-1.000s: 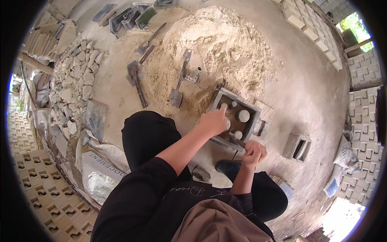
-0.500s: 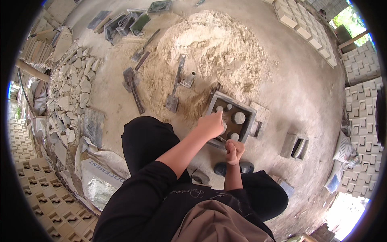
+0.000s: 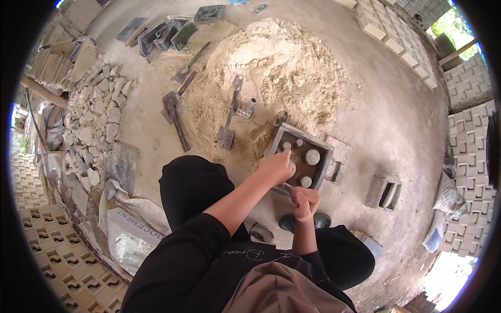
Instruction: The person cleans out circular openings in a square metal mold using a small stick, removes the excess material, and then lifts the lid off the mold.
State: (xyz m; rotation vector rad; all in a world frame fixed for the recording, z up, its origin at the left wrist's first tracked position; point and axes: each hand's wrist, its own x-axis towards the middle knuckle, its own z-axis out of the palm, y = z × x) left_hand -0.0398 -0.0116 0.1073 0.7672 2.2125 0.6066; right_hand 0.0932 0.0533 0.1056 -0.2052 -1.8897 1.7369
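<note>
In front of me is a grey rectangular mould box [image 3: 327, 163], tilted to my view. Several round pale pegs stand up from its brown floor, among them a large peg [image 3: 311, 157]. My left hand [image 3: 275, 168] is closed over the box's left side, partly hiding a peg. Closed in a fist, my right hand [image 3: 306, 202] is at the near edge of the box. A thin bit of something shows between the hands, too little of it to name. What either hand grips is hidden by the fingers.
Beyond the box rises a heap of pale powder [image 3: 282, 57]. A flat-bladed spade [image 3: 226, 137] and a hammer-like tool [image 3: 176, 121] lie left of it. Broken stone [image 3: 99, 117] is piled farther left. A hollow block [image 3: 384, 192] is at right; stacked blocks [image 3: 472, 172] line that side.
The whole view has shifted slightly, so the box and heap appear lower. My right fist has turned a little at the near edge. Both hands stay closed at the box.
</note>
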